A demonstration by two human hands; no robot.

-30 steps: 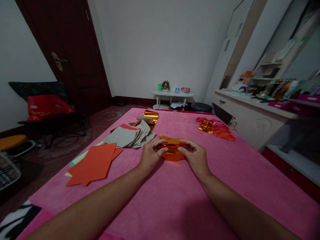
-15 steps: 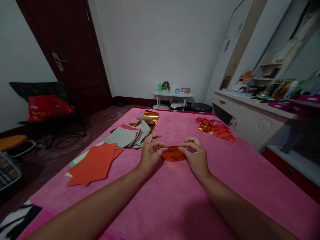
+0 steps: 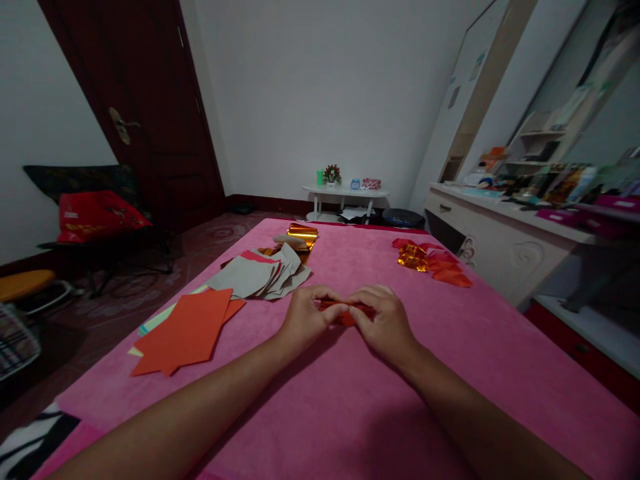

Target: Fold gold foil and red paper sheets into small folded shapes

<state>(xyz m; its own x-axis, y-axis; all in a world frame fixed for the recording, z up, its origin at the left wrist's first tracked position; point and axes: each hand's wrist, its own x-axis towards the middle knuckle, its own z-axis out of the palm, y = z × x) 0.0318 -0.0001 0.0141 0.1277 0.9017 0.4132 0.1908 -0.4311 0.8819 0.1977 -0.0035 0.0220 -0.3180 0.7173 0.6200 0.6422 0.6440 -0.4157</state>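
Both my hands rest on the pink table cover (image 3: 350,400) near its middle. My left hand (image 3: 306,315) and my right hand (image 3: 383,319) are closed side by side on a small folded piece of red-orange foil paper (image 3: 345,309). Only a thin strip of the paper shows between my fingers and thumbs; the rest is hidden under them. Fingers of both hands are curled and pressed down on the fold.
A stack of orange paper sheets (image 3: 187,330) lies at the left, grey sheets (image 3: 260,275) behind it, a gold foil roll (image 3: 302,232) farther back. Folded red and gold pieces (image 3: 433,261) lie at the right. A white dresser (image 3: 500,233) stands right of the table.
The foil paper was held open and wider between my hands; it has since been folded narrower, and both hands have closed together over it and pressed it down onto the table.
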